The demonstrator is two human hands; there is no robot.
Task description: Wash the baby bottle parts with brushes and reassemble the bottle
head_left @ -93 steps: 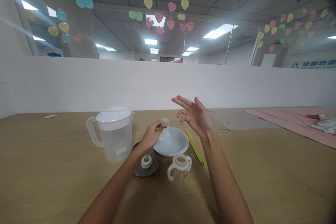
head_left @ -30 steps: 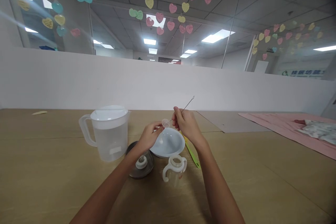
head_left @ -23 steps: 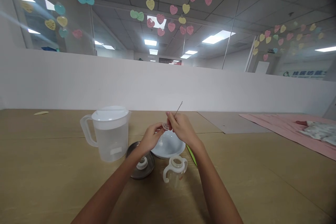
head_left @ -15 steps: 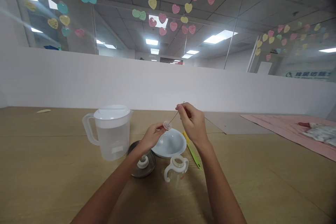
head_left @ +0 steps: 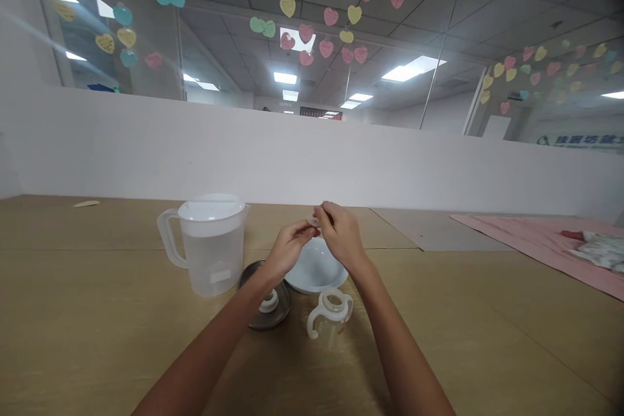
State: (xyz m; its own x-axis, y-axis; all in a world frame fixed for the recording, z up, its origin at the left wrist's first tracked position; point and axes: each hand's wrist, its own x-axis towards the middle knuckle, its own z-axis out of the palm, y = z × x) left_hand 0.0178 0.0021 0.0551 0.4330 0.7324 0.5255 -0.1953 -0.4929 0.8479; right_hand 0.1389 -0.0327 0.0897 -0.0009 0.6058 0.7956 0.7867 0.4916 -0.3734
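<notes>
My left hand (head_left: 288, 246) pinches a small round translucent piece (head_left: 313, 221) above the white bowl (head_left: 316, 276). Close against it, my right hand (head_left: 342, 234) has its fingers pinched on a thin wire-like rod, now mostly hidden by the fingers. The two hands almost touch. Below them stands a clear baby bottle (head_left: 330, 318) with two white handles and an uncovered mouth. A dark metal dish (head_left: 268, 320) is beside the bowl, partly behind my left forearm, with a white ring-shaped part (head_left: 270, 302) in it.
A large translucent lidded pitcher (head_left: 214, 260) with water stands to the left. At the right lies a pink cloth (head_left: 526, 240) with a patterned fabric item (head_left: 602, 252) on it. A low white wall (head_left: 312, 162) closes off the table's back.
My right hand has moved left and slightly down, bringing the rod to the round piece. The green and yellow handled tool beside the bowl is now hidden behind my right arm.
</notes>
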